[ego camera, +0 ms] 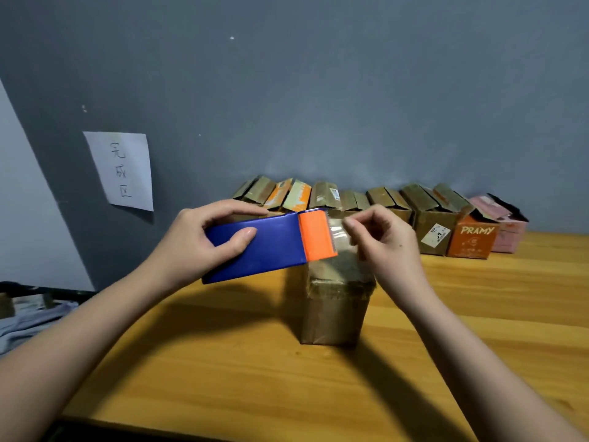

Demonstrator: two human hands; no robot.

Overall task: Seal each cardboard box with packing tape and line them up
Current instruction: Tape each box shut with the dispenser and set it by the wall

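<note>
Left hand point(204, 240) gripping blue-and-orange tape dispenser point(271, 244) above upright cardboard box point(334, 311) on wooden table point(223, 362); right hand point(379, 244) pinching clear tape end point(339, 232) just beside orange edge.

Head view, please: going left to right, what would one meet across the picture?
Paper sign → left hand → blue tape dispenser → right hand → orange PRAMY box → pink box.

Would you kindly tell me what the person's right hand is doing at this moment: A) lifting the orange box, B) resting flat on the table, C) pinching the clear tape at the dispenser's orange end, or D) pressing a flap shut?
C: the right hand pinches the clear tape at the orange end of the dispenser.
</note>
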